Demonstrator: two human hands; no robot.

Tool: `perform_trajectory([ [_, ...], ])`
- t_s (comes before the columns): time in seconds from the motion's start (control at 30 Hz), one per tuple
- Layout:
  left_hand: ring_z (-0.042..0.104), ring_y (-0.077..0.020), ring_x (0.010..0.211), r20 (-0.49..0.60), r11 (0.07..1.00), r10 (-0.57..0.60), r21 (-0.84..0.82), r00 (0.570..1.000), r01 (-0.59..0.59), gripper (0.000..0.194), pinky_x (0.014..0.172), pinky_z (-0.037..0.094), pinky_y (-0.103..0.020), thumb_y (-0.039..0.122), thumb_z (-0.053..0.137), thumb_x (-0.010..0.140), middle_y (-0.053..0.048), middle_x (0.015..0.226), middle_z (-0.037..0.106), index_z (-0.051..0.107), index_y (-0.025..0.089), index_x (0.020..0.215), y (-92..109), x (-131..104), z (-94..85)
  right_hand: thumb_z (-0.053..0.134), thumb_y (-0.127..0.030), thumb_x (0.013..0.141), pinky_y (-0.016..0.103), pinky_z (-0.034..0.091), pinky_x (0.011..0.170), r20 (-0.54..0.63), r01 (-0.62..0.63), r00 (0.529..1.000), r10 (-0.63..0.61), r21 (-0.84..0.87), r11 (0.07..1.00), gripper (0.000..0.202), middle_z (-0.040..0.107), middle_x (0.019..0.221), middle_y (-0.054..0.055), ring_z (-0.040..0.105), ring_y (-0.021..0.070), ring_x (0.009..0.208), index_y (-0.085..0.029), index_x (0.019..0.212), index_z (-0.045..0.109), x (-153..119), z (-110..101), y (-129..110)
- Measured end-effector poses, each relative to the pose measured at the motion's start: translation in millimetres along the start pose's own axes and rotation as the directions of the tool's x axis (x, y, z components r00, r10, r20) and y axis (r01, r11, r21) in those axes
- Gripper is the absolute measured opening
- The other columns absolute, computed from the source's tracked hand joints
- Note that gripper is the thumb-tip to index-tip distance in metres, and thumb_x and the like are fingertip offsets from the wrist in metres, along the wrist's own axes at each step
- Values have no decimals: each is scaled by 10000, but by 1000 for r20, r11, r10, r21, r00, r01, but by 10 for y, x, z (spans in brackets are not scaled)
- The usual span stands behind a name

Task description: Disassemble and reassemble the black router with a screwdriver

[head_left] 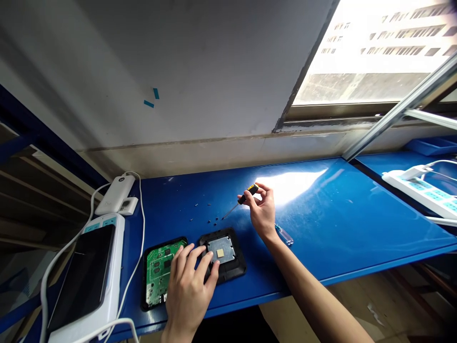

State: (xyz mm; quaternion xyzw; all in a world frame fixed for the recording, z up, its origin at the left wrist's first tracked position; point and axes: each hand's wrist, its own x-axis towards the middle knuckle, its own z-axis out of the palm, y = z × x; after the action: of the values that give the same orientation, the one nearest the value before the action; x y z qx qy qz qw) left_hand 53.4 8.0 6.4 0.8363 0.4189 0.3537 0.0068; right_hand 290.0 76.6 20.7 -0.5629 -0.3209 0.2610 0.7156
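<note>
My right hand point(262, 207) is closed around the black and yellow handle of a screwdriver point(253, 189). Its thin shaft slants down to the left, the tip close to several small screws point(215, 221) scattered on the blue table. My left hand point(193, 278) lies with fingers spread, over the gap between two device halves. On its left is a black casing half with a green circuit board point(157, 274). To its right, the fingertips reach the other black casing half point(235, 264), which holds a metal plate point(225, 248) with a small beige square pad.
A second screwdriver with a clear blue handle point(284, 235) lies by my right wrist. At left, a black phone point(85, 274) rests on a white power strip point(119, 238), with a white power bank point(116, 195) and cables. Another power strip point(424, 193) is at right.
</note>
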Motion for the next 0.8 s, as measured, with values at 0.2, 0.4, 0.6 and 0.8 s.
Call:
perform_trajectory([
  [0.2, 618, -332, 1109, 1, 1000, -4, -4, 1000, 4, 145, 1012, 480, -544, 263, 634, 969, -79, 1046, 749, 752, 201, 1027, 2, 8, -1, 798, -488, 789, 331, 650, 701, 19, -4, 1000, 4, 33, 999, 520, 567, 1019, -26, 758, 154, 667, -271, 1125, 467, -19, 14, 7],
  [0.4, 613, -326, 1106, 2, 1000, -3, -7, 1000, 3, 146, 1010, 482, -538, 262, 630, 972, -77, 1043, 745, 750, 199, 1026, 4, 10, -1, 801, -480, 787, 336, 654, 706, 21, -14, 1000, 13, 44, 999, 524, 575, 1018, -29, 758, 154, 668, -272, 1128, 461, -19, 18, 16],
  [0.6, 613, -317, 1110, 8, 1000, -9, -4, 1000, 9, 161, 1007, 489, -530, 276, 610, 985, -74, 1044, 747, 750, 207, 1028, 0, 0, 0, 792, -492, 790, 336, 652, 710, 29, -18, 999, 17, 39, 999, 527, 568, 1028, -24, 764, 160, 682, -272, 1132, 457, -17, 26, 11],
  [0.8, 620, -314, 1116, 18, 1000, -13, 13, 1000, 13, 158, 1006, 499, -521, 278, 612, 982, -70, 1041, 751, 749, 220, 1037, 4, 12, -13, 793, -495, 787, 346, 657, 717, 29, -26, 999, 25, 28, 999, 533, 562, 1038, -15, 765, 164, 689, -268, 1130, 453, -25, 30, 1],
])
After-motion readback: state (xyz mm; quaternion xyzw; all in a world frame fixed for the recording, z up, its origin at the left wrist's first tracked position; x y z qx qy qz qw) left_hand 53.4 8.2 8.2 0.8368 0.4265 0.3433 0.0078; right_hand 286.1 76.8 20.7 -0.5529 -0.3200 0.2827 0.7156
